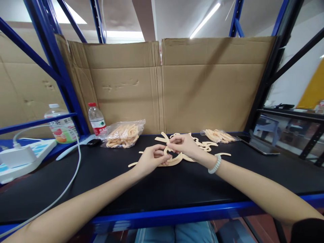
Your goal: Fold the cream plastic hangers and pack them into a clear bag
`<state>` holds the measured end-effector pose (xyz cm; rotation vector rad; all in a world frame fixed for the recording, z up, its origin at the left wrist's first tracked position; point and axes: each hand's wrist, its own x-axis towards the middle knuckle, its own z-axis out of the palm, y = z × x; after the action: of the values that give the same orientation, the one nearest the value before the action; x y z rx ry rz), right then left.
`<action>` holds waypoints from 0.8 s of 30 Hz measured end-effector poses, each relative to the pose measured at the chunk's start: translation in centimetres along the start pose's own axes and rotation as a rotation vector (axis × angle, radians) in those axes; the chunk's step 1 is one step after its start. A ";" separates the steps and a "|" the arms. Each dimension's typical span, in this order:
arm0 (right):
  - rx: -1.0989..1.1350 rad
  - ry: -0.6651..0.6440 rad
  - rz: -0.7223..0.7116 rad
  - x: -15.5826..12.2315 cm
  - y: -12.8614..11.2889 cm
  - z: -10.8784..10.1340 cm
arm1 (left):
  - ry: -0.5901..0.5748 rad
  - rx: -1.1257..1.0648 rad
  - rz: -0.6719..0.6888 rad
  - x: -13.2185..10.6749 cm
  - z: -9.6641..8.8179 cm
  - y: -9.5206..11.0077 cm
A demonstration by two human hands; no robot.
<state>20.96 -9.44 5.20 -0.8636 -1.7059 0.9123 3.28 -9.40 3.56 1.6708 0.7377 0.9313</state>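
Note:
At the middle of the black tabletop, my left hand (149, 160) and my right hand (186, 147) come together with fingers pinched. Between them is a small curved beige piece (166, 151), wood-like in look; both hands appear to grip it, though fingers cover part of it. Beneath and around my hands lie several flat beige curved strips (175, 162). More looped beige pieces (204, 145) spread out just beyond my right hand, which partly hides them. A pale beaded bracelet circles my right wrist.
Clear bags of beige pieces lie at the back left (124, 134) and back right (219, 135). A red-capped bottle (96, 119), a power strip (37, 158) and a white cable (76, 168) are left. A dark tablet-like device (259, 145) lies right. Cardboard (210, 87) stands behind.

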 end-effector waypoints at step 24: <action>-0.751 0.163 -0.087 1.9 4.7 -8.4 | 0.466 -0.403 -0.013 1.8 -3.6 1.2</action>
<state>29.09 -4.09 3.85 -1.2893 -1.9375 0.1058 1.13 -6.51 5.69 1.1053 0.7987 1.3821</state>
